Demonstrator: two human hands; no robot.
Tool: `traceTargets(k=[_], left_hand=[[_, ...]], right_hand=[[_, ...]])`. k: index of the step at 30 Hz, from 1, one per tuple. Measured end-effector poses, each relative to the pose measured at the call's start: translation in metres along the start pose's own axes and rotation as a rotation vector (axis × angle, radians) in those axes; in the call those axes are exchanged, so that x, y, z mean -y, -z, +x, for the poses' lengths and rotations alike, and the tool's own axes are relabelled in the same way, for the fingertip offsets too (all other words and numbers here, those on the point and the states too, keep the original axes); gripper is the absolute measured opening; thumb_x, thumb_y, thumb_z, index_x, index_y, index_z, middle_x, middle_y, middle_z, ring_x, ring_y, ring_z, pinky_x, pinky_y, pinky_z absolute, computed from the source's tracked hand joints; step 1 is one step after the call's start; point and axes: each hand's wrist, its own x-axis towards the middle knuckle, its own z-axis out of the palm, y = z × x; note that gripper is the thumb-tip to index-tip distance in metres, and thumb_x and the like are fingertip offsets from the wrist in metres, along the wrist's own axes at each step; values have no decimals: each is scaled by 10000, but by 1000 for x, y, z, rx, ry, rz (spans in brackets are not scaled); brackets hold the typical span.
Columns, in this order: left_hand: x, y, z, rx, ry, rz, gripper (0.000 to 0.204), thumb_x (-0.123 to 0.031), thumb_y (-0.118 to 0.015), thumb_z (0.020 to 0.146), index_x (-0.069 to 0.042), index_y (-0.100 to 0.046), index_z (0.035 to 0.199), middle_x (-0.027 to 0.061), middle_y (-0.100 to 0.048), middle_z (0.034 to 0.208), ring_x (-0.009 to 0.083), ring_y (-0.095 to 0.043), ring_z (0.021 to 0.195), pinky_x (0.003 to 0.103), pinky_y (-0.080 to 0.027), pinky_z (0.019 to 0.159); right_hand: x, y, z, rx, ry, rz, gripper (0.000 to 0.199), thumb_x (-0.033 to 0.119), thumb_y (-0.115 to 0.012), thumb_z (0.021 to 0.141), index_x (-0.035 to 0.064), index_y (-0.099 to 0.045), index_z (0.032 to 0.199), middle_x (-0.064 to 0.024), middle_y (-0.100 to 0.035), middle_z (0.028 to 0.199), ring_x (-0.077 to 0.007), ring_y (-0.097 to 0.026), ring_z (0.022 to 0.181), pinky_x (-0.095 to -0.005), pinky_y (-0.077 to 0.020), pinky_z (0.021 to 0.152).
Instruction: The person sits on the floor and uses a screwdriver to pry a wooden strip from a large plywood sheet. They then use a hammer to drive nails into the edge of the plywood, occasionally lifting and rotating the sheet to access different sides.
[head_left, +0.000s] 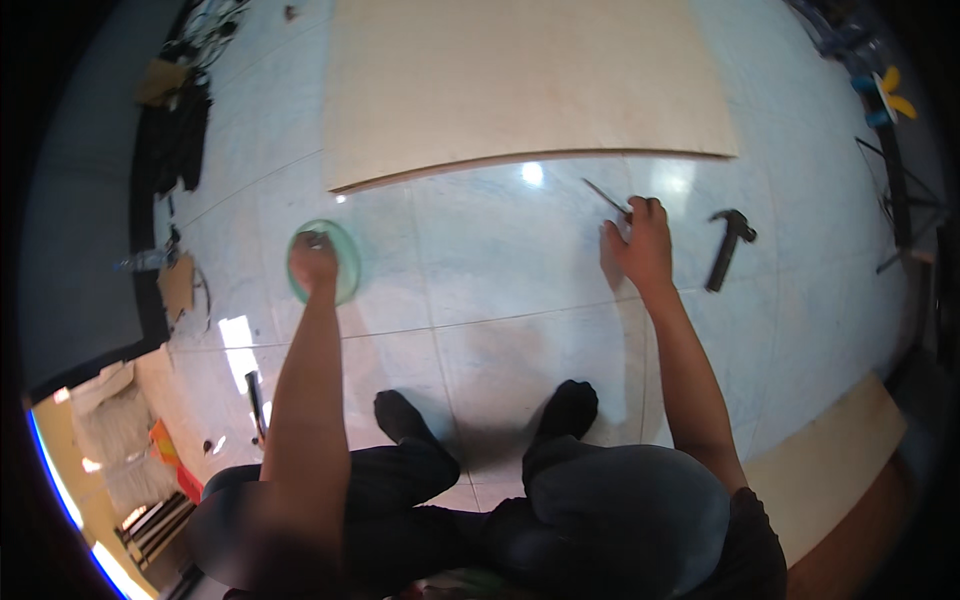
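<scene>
On the left, my left hand [314, 266] reaches down into a round, pale green plastic bowl [345, 250] on the tiled floor. Its fingers are drawn together, and something greyish shows at their tips, too small and blurred to name. My right hand [650, 250] is low over the floor on the right, its fingers curled on the dark handle end of a screwdriver [604, 196]. The thin shaft points up and to the left, toward the board's edge. A claw hammer [730, 248] with a dark handle lies just right of that hand.
A large, pale wooden board [530, 80] lies on the floor ahead. Another board [830, 470] is at the lower right. Dark furniture [85, 200] stands along the left, near a clear bottle [145, 261]. Between my arms are my feet in dark socks [568, 408].
</scene>
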Motion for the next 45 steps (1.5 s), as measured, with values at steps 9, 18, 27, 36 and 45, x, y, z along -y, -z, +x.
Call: traceTargets(k=[9, 18, 27, 36, 45], left_hand=[[5, -23, 31, 159, -89, 267, 285, -249, -606, 982, 1, -739, 1019, 265, -757, 1049, 450, -732, 980, 530, -576, 866], [11, -18, 35, -38, -117, 95, 285, -237, -614, 985, 37, -691, 992, 263, -735, 992, 449, -713, 927, 546, -563, 848], [-176, -47, -61, -152, -132, -576, 296, -164, -630, 988, 57, -694, 1174, 158, -714, 976, 279, -654, 874, 392, -527, 821], [-337, -28, -117, 414, -330, -978, 182, -87, -636, 1053, 4, -687, 1202, 61, -698, 1038, 111, -645, 921, 267, -520, 814], [-376, -63, -108, 479, -583, -855, 173, -103, -708, 994, -44, -786, 1137, 158, -778, 1103, 259, -776, 1053, 340, -612, 830]], right_hand=[[-19, -9, -10, 6, -63, 5, 322, 194, -819, 863, 25, -647, 1076, -182, -622, 1096, -390, -611, 1063, -505, -512, 913], [-25, -15, 1, 24, -62, 1, 286, 193, -819, 870, 37, -664, 1051, -147, -639, 1093, -343, -612, 1069, -464, -514, 905], [-41, -23, -5, -99, -40, 26, 260, 154, -809, 860, 30, -654, 1028, -160, -626, 1041, -357, -613, 994, -489, -520, 854], [-43, -36, -9, -267, 86, 33, 218, 137, -773, 901, 41, -634, 1038, -129, -581, 985, -343, -553, 918, -477, -455, 819], [-44, -39, -7, -270, 47, 21, 198, 149, -758, 910, 54, -640, 1038, -102, -580, 970, -321, -559, 915, -464, -446, 805]])
